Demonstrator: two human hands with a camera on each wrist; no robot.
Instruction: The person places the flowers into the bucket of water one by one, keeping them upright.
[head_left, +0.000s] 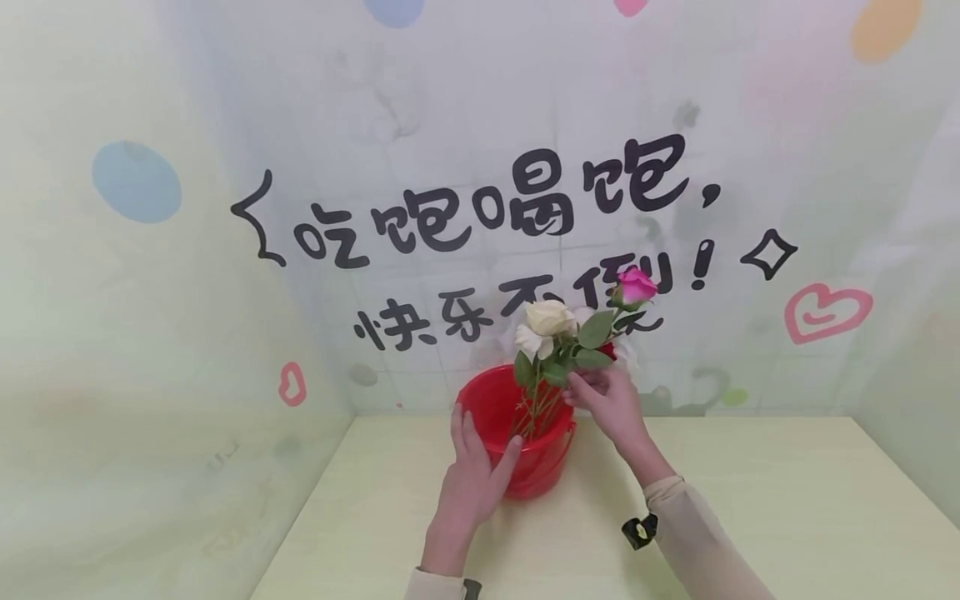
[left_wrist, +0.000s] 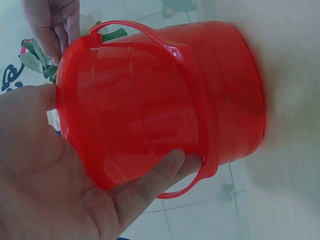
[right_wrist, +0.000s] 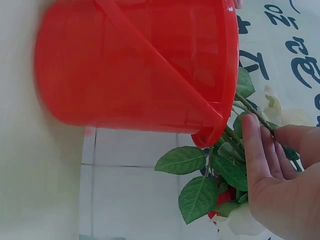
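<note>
A red plastic bucket (head_left: 536, 479) stands upright on the table, with several artificial roses leaning out over its right and back rim. My left hand (head_left: 468, 479) holds the bucket from its left front; in the left wrist view the thumb is at the rim and the fingers lie along the wall. Above the right rim, my right hand (head_left: 613, 404) pinches a green rose stem (right_wrist: 255, 114) between thumb and fingers. A cream rose (head_left: 550, 318) and a pink rose (head_left: 636, 285) top the bunch. A red rose (right_wrist: 226, 200) is partly hidden behind leaves.
The pale tabletop (head_left: 750, 492) extends to both sides of the bucket. Close behind rises a printed wall (head_left: 465, 100) with dark lettering, and side panels stand left and right. The bucket's handle (left_wrist: 192, 70) hangs down around its outside.
</note>
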